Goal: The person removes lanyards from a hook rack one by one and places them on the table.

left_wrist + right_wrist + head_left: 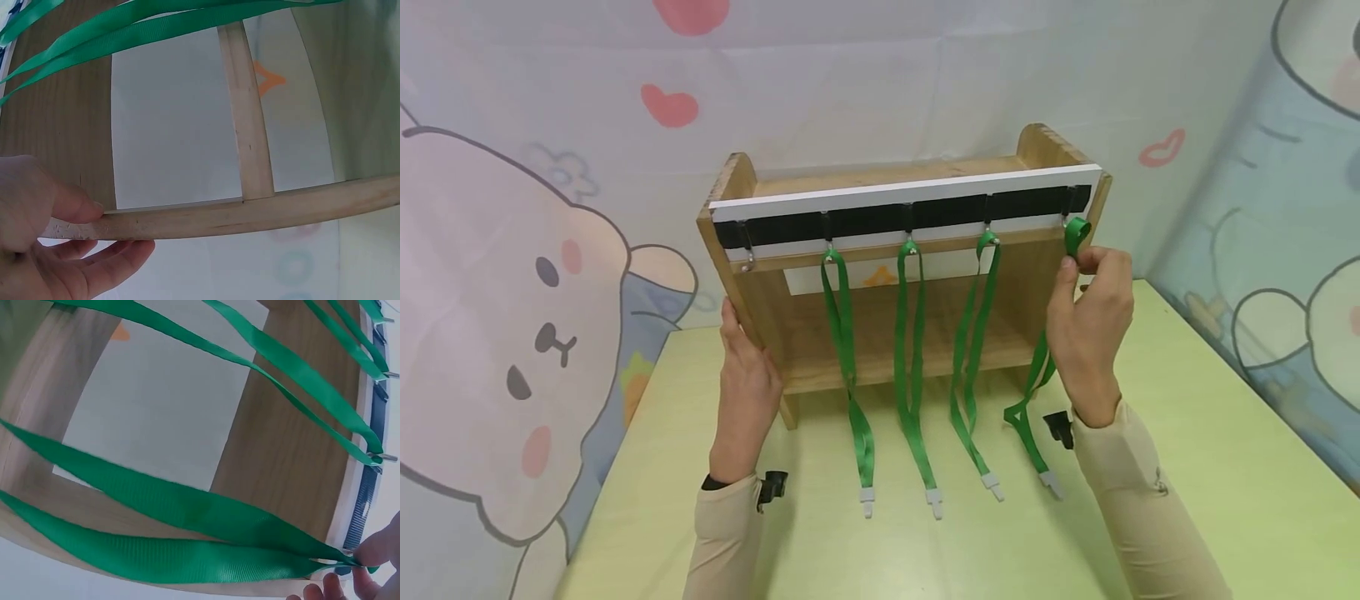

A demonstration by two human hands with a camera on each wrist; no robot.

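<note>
My right hand [1092, 308] pinches a green lanyard [1077, 233] just below its top loop, close to the rightmost hook [1064, 220]. Whether the loop is over that hook, I cannot tell. This lanyard's lower end dangles with a pale clip [1051, 485]. In the right wrist view, thumb and fingertips squeeze the two green straps [187, 509] together. My left hand [747, 387] holds the left side panel of a wooden shelf [910, 379]; the left wrist view has the thumb inside the panel edge [187, 222] and the fingers outside.
Three other green lanyards [842, 333] hang from hooks on the white and black rail [868, 223] across the shelf's top front. The leftmost hook [747, 265] carries nothing. A pale green table [925, 550] lies under the shelf, and a cartoon-print cloth [880, 92] hangs behind.
</note>
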